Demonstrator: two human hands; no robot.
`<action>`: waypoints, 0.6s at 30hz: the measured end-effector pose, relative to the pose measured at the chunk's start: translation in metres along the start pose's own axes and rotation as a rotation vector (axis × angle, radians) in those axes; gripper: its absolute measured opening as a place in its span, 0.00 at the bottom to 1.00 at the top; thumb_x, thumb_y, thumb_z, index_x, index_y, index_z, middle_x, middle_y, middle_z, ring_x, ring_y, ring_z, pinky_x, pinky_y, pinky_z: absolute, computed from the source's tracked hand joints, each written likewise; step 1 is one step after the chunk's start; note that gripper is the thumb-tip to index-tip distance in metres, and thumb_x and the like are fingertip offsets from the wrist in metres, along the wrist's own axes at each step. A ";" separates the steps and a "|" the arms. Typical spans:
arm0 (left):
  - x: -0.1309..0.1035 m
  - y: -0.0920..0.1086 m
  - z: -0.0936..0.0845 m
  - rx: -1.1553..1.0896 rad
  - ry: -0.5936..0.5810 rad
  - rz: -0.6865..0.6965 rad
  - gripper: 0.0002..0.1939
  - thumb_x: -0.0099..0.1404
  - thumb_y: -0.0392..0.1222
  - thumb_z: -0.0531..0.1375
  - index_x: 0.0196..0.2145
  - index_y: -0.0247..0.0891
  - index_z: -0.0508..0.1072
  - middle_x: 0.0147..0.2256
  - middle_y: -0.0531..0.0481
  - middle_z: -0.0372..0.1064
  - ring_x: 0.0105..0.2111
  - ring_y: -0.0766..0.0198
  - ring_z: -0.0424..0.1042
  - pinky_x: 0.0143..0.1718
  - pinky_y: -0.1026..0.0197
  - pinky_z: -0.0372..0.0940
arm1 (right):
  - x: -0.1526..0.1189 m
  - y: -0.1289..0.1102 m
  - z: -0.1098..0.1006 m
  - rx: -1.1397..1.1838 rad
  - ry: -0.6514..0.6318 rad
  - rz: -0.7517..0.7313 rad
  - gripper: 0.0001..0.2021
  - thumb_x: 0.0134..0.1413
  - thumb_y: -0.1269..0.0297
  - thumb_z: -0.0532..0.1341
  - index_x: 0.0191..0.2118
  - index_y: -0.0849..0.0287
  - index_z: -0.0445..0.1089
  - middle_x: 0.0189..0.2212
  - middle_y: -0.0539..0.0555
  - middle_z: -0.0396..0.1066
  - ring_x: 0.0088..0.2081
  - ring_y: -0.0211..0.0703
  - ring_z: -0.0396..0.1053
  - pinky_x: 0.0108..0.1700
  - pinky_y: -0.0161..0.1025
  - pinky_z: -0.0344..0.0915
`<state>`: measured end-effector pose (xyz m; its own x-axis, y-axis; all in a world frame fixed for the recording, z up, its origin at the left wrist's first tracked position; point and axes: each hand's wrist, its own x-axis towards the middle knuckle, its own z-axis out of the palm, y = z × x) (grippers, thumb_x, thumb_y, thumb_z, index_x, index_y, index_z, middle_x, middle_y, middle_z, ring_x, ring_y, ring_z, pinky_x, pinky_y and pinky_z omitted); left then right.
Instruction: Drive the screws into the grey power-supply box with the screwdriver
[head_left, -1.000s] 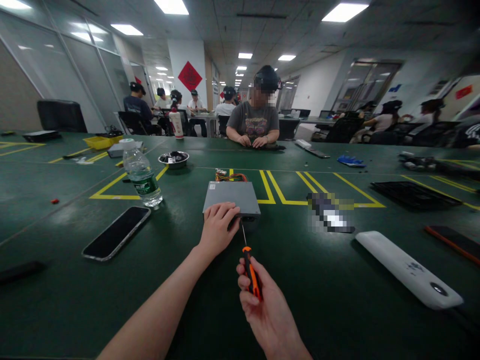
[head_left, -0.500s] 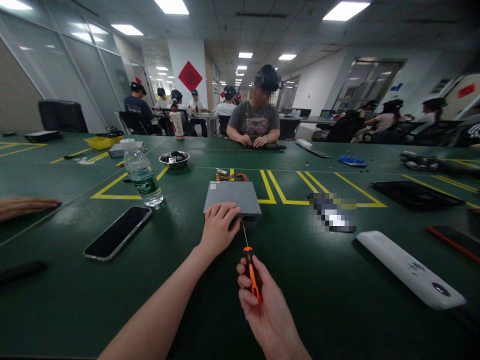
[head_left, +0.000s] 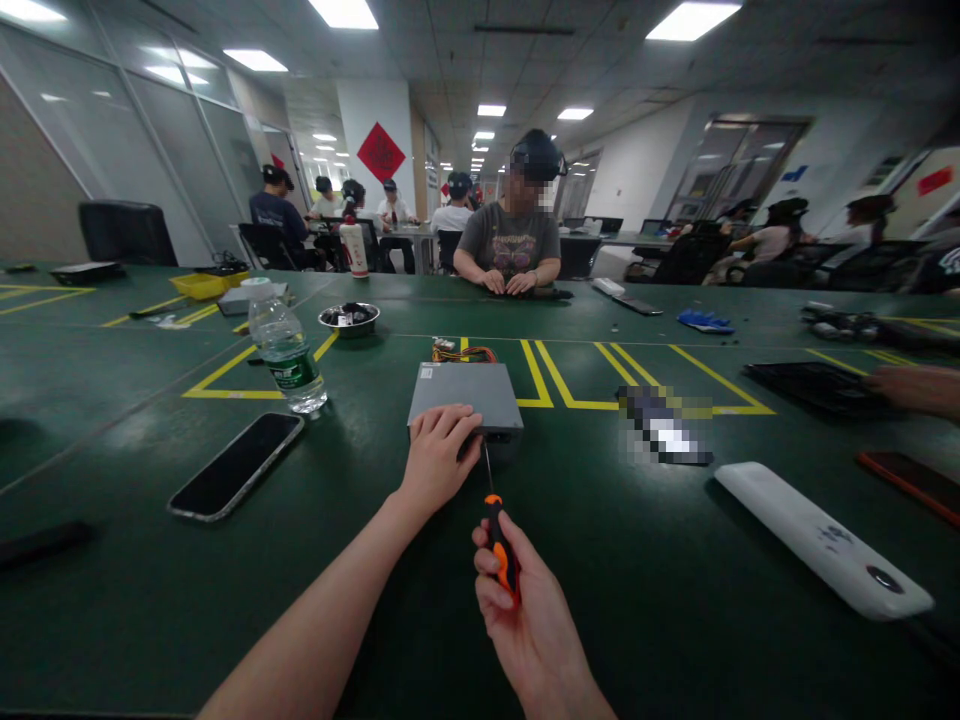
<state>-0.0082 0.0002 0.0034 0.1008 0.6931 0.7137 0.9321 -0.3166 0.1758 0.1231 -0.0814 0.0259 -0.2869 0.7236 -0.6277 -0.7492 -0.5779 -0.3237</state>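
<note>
A grey metal computer power supply (head_left: pixel 476 388) rests on the green table, its bundle of coloured wires (head_left: pixel 457 351) at the far side. My left hand (head_left: pixel 442 448) lies over its near left edge, fingers on the top and thumb bent down at the near face, gripping it. In my right hand (head_left: pixel 517 590) is an orange and black screwdriver (head_left: pixel 499 550), the fingers closed round its handle. Its thin shaft points up and away, with the tip at the power supply's near face beside my left thumb. What the tip touches is too small to make out.
Left of the power supply stand a water bottle (head_left: pixel 287 350) and a smartphone (head_left: pixel 236 467). Behind is a metal bowl (head_left: pixel 349 320). To the right lie a white elongated device (head_left: pixel 821 540) and a black tray (head_left: pixel 814 388), with another person's hand (head_left: pixel 922 388) at it.
The screwdriver handle has turned slightly in my right hand; my left hand stays put. Another person's hand has left the left edge, and a hand has come in at the right by the black tray.
</note>
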 end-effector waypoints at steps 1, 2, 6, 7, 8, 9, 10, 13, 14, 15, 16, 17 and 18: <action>0.000 0.000 0.000 0.001 -0.002 -0.003 0.10 0.62 0.39 0.55 0.42 0.44 0.68 0.46 0.50 0.68 0.46 0.58 0.63 0.45 0.53 0.55 | 0.000 0.000 0.000 0.002 -0.009 0.013 0.12 0.61 0.67 0.52 0.30 0.68 0.66 0.23 0.53 0.65 0.16 0.25 0.54 0.12 0.21 0.46; 0.000 0.000 0.001 0.003 -0.002 -0.007 0.10 0.62 0.39 0.55 0.42 0.44 0.68 0.46 0.50 0.68 0.46 0.58 0.63 0.45 0.53 0.55 | -0.001 0.000 0.000 0.001 -0.022 0.026 0.12 0.61 0.67 0.52 0.31 0.68 0.66 0.24 0.54 0.65 0.16 0.26 0.55 0.12 0.21 0.47; 0.000 0.001 0.001 0.007 0.003 -0.011 0.10 0.61 0.39 0.55 0.42 0.44 0.68 0.46 0.50 0.68 0.46 0.57 0.63 0.45 0.53 0.55 | -0.001 0.000 -0.001 0.002 -0.069 0.044 0.10 0.59 0.66 0.54 0.32 0.67 0.67 0.24 0.55 0.65 0.17 0.27 0.57 0.12 0.22 0.49; 0.000 0.001 0.001 0.007 0.004 -0.008 0.10 0.61 0.39 0.55 0.42 0.44 0.68 0.46 0.50 0.69 0.46 0.57 0.63 0.45 0.53 0.55 | -0.002 0.000 -0.001 0.004 -0.070 0.041 0.09 0.58 0.66 0.55 0.32 0.67 0.67 0.24 0.55 0.65 0.18 0.27 0.57 0.13 0.22 0.49; 0.000 0.001 0.000 0.007 0.006 -0.005 0.10 0.61 0.39 0.55 0.42 0.44 0.68 0.45 0.50 0.69 0.46 0.57 0.63 0.45 0.53 0.55 | -0.002 0.000 0.000 0.004 -0.060 0.035 0.08 0.57 0.67 0.56 0.32 0.67 0.67 0.24 0.55 0.65 0.18 0.27 0.57 0.13 0.22 0.49; 0.000 0.001 0.000 0.007 0.008 -0.002 0.10 0.61 0.39 0.55 0.42 0.44 0.68 0.45 0.50 0.69 0.46 0.58 0.63 0.45 0.53 0.55 | -0.002 -0.001 0.000 0.005 -0.044 0.024 0.07 0.56 0.69 0.56 0.31 0.66 0.67 0.24 0.54 0.65 0.18 0.27 0.57 0.13 0.21 0.49; 0.000 0.001 0.000 0.006 0.008 0.000 0.10 0.62 0.39 0.55 0.42 0.44 0.68 0.45 0.50 0.69 0.46 0.58 0.63 0.45 0.53 0.55 | -0.002 -0.001 0.000 0.006 -0.027 0.012 0.06 0.56 0.70 0.57 0.30 0.66 0.66 0.24 0.54 0.65 0.18 0.27 0.57 0.13 0.21 0.48; 0.000 0.001 -0.001 0.004 0.006 0.002 0.10 0.62 0.39 0.55 0.42 0.44 0.68 0.45 0.50 0.69 0.46 0.57 0.63 0.45 0.53 0.55 | -0.003 -0.002 0.000 0.008 0.001 -0.007 0.07 0.58 0.71 0.55 0.30 0.67 0.66 0.24 0.53 0.65 0.17 0.26 0.57 0.12 0.21 0.47; 0.000 0.001 -0.001 0.003 0.005 0.002 0.10 0.62 0.39 0.55 0.42 0.44 0.68 0.45 0.50 0.69 0.46 0.57 0.63 0.45 0.53 0.55 | -0.003 -0.002 0.001 0.008 0.000 -0.001 0.08 0.59 0.70 0.54 0.31 0.67 0.66 0.24 0.53 0.65 0.17 0.26 0.57 0.12 0.21 0.47; 0.000 0.001 -0.001 0.002 0.004 0.003 0.10 0.62 0.39 0.55 0.42 0.43 0.68 0.45 0.50 0.68 0.46 0.58 0.63 0.45 0.53 0.55 | -0.003 -0.002 0.001 0.005 -0.004 0.010 0.10 0.60 0.68 0.53 0.31 0.68 0.66 0.24 0.54 0.65 0.18 0.26 0.57 0.13 0.21 0.48; 0.000 0.001 -0.001 0.002 0.004 0.005 0.10 0.62 0.39 0.55 0.42 0.43 0.68 0.45 0.50 0.68 0.46 0.58 0.63 0.45 0.53 0.55 | -0.003 -0.002 0.001 0.000 -0.007 0.025 0.11 0.61 0.67 0.52 0.32 0.68 0.66 0.25 0.54 0.66 0.18 0.26 0.57 0.13 0.21 0.48; 0.000 0.001 -0.001 0.003 0.006 0.005 0.10 0.62 0.39 0.55 0.42 0.43 0.68 0.45 0.50 0.69 0.46 0.58 0.63 0.45 0.53 0.55 | -0.004 -0.002 0.001 -0.007 -0.015 0.040 0.12 0.62 0.66 0.51 0.33 0.68 0.67 0.25 0.54 0.66 0.18 0.26 0.57 0.13 0.21 0.48; 0.000 0.001 -0.001 0.005 0.007 0.004 0.10 0.62 0.39 0.55 0.42 0.43 0.68 0.45 0.50 0.69 0.46 0.58 0.63 0.45 0.53 0.55 | -0.004 -0.002 0.001 -0.013 -0.025 0.053 0.13 0.62 0.65 0.51 0.33 0.69 0.67 0.24 0.54 0.65 0.18 0.26 0.57 0.13 0.21 0.48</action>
<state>-0.0074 -0.0005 0.0042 0.1023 0.6874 0.7190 0.9335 -0.3161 0.1694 0.1247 -0.0827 0.0294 -0.3414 0.7010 -0.6261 -0.7246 -0.6206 -0.2997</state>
